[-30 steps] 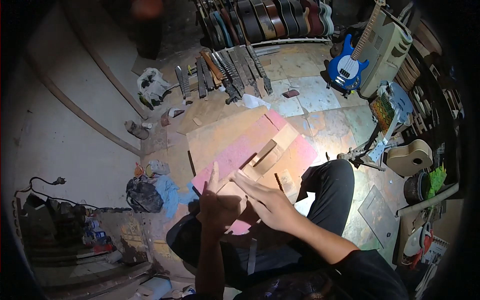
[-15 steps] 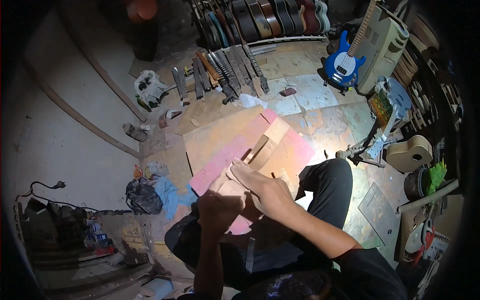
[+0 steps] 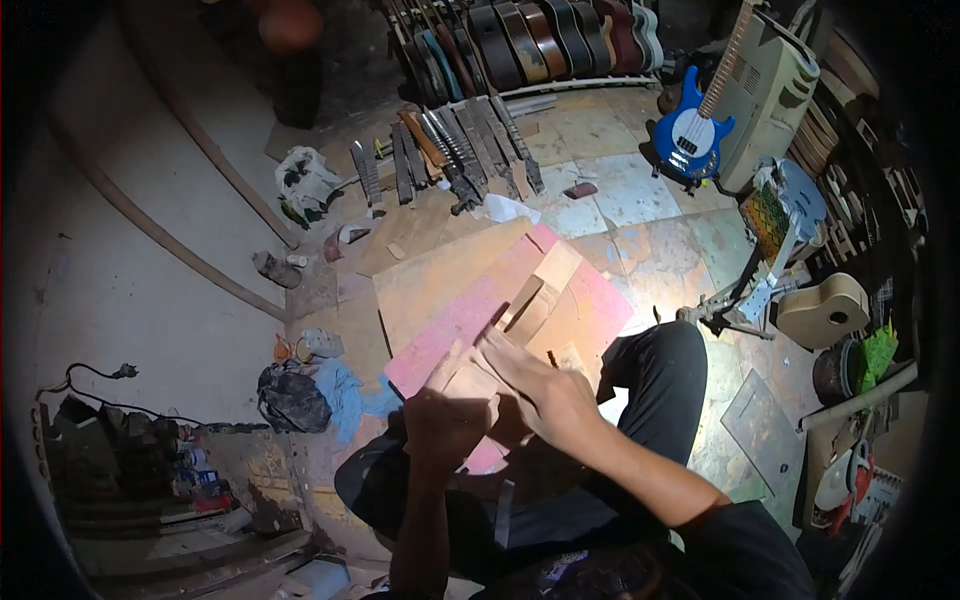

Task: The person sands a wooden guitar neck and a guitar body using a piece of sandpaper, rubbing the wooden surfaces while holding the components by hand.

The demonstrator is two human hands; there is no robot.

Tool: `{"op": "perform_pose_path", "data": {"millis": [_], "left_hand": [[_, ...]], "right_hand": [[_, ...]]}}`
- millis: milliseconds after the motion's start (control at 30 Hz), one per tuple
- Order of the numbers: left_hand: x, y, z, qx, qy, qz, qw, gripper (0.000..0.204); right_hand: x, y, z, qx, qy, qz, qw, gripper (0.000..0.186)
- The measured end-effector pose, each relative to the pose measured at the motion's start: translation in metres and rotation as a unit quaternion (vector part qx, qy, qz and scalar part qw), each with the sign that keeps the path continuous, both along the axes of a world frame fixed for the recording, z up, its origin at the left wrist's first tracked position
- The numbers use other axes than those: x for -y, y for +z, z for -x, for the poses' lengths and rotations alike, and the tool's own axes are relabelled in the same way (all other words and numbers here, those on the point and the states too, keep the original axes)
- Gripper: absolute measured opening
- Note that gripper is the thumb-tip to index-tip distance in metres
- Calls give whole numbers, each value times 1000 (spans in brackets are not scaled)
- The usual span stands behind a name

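A long piece of pale bare wood (image 3: 556,270) with a raised block slants across a pink-edged board (image 3: 440,340) over my lap. My left hand (image 3: 447,430), in shadow, is closed round its near end, where a pale block face shows beside the thumb. Against the wood just right of it presses my right hand (image 3: 555,395), its fingers together and pointing up and left. Whether something thin lies under those fingers is hidden. A small pale wood scrap (image 3: 570,358) lies on the board near my right knee.
Several guitar necks (image 3: 440,150) lie on the floor ahead, before a row of guitar bodies (image 3: 525,45). A blue bass guitar (image 3: 692,135) leans at the far right, and an acoustic body (image 3: 822,308) stands nearer. A black bag (image 3: 292,395) and blue cloth (image 3: 340,390) lie left.
My right hand's fingers have straightened and shifted slightly along the wood. My left hand keeps its grip. The whole view has shifted a little.
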State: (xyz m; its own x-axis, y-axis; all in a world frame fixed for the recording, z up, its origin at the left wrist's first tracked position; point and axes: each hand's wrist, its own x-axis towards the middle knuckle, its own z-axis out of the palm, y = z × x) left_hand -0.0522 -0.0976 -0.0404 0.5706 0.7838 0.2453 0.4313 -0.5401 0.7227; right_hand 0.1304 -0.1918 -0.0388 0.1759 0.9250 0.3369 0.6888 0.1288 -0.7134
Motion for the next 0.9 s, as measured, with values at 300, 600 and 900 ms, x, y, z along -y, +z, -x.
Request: {"op": "perform_pose_path", "data": {"millis": [300, 600, 900], "left_hand": [[23, -13, 9, -9, 31, 58, 998, 57], [55, -18, 11, 3, -7, 60, 998, 116], [92, -9, 0, -32, 12, 175, 984, 123]], "right_hand": [[8, 3, -3, -58, 60, -6, 996, 68], [36, 17, -10, -166, 143, 85, 972, 72], [58, 34, -19, -146, 166, 154, 963, 70]]}}
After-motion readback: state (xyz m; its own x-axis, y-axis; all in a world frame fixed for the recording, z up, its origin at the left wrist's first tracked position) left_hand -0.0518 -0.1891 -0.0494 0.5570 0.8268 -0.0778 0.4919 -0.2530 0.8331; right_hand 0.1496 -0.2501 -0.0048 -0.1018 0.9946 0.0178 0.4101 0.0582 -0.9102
